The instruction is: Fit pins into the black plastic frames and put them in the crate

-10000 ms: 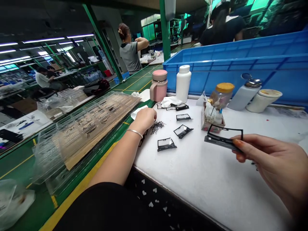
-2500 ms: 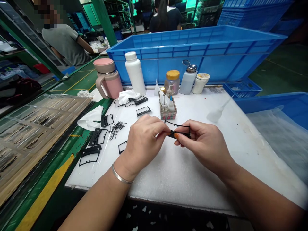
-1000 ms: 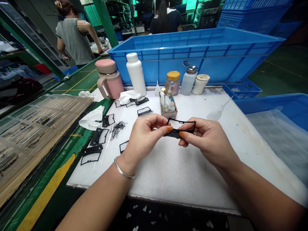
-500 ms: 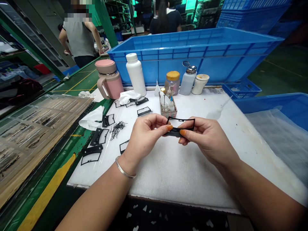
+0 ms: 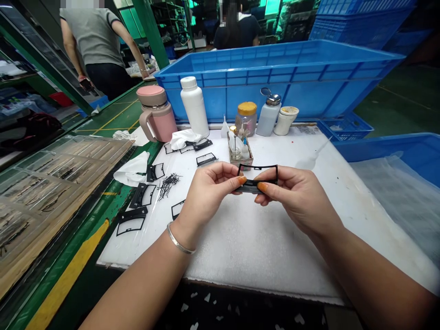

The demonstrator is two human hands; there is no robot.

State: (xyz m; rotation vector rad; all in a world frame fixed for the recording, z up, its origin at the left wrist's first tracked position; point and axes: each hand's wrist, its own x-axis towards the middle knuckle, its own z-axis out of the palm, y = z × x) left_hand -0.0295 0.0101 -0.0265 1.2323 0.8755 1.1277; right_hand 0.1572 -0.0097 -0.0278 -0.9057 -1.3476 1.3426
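Between both hands, above the white work surface, is a small black plastic frame with a rectangular opening and a thicker lower edge. My left hand pinches its left end between thumb and fingers. At the right end, my right hand grips it with the thumb on the near edge. Some fingertips are hidden behind the part. Several similar black frames lie on the left of the surface, around a small heap of thin black strips.
A small box of bottles stands just beyond my hands. Behind it are a pink mug, a white bottle, a pump bottle and a large blue crate. White cloths lie left. A person stands at the back left.
Both hands keep their grip on the black frame, which has tilted slightly. The person at the back left has shifted left and leans over more.
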